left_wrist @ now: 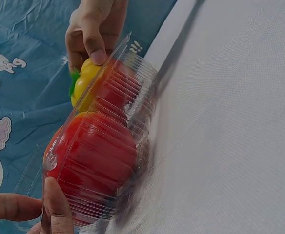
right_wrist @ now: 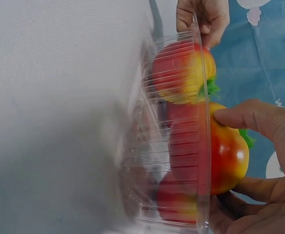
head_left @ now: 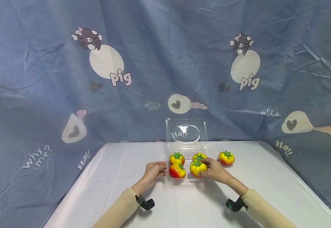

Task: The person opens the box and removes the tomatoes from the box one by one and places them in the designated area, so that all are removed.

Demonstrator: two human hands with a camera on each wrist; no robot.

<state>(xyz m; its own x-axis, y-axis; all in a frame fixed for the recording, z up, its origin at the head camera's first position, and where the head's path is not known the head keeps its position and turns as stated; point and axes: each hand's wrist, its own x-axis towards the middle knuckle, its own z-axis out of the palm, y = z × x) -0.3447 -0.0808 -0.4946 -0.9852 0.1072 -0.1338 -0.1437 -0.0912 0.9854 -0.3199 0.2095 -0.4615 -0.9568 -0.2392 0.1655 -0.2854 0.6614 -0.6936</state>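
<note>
Patterned curtain (head_left: 154, 60) fills 12 o'clock, so reach is limited that way. White table (head_left: 125, 161) runs wide at 9 and 6 o'clock, most elbow room there; its far edge is near the box's back. Plastic box (head_left: 189, 179) sits about midway between your forearms, likely so both of you reach it evenly from either side. Lid (head_left: 194, 142) stands up at the box's 12, probably hinged back to keep the top open; can't tell if it touches the curtain. Your right hand (head_left: 218, 172) comes in from 4 o'clock, thumb and fingers round the near-right tomato (head_left: 196, 169), presumably spread for control of a round thing. Your left hand (head_left: 154, 171) is at the box's 9, thumb and finger apparently pinching the rim, narrow grip, likely bracing thin plastic. Held tomato is at the box's 4 o'clock, part below the rim, part above; can't tell if it touches the floor. Far-right tomato (head_left: 199, 156) at 2 crowds it; far-left tomato (head_left: 177, 158) at 10, near-left tomato (head_left: 177, 171) at 8. Gap runs down the box's middle, some slack toward 9. Loose tomato (head_left: 226, 159) lies on cloth outside the wall at 3, just past your right hand, narrowing room there.
</note>
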